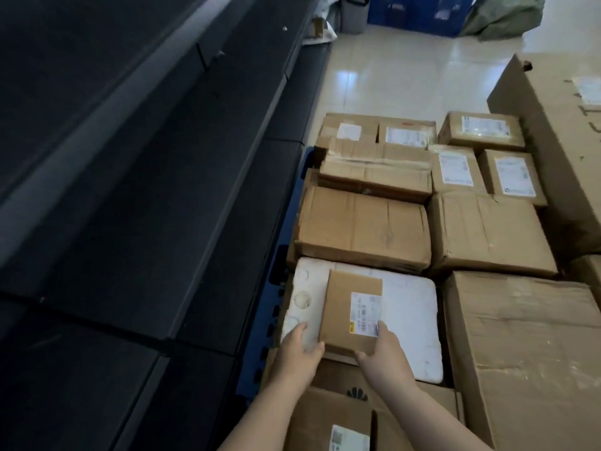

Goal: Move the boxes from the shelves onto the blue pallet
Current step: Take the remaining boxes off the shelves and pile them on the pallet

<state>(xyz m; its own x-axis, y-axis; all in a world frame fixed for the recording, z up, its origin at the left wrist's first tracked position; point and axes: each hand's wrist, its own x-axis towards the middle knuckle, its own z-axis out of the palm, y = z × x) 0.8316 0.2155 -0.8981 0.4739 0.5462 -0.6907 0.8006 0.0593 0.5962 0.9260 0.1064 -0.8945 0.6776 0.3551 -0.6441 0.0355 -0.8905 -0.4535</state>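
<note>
dark shelves [136,177] fill the left side, running along the blue pallet [271,315], of which only the left edge shows beside the stacked goods. a tall cardboard carton [559,131] stands at the pallet's far right, and a big brown box [523,346] lies at its near right. many taped cardboard boxes [364,229] cover the middle and far part of the pallet, packed touching one another. a white foam box [409,314] sits near the pallet's left edge, toward the near end. on top of it lies a small brown box [344,307] with a white label. the left hand [300,353] grips the small box's near left corner, fingers curled under it; the right hand [382,349] grips its near right corner, thumb on the label.
</note>
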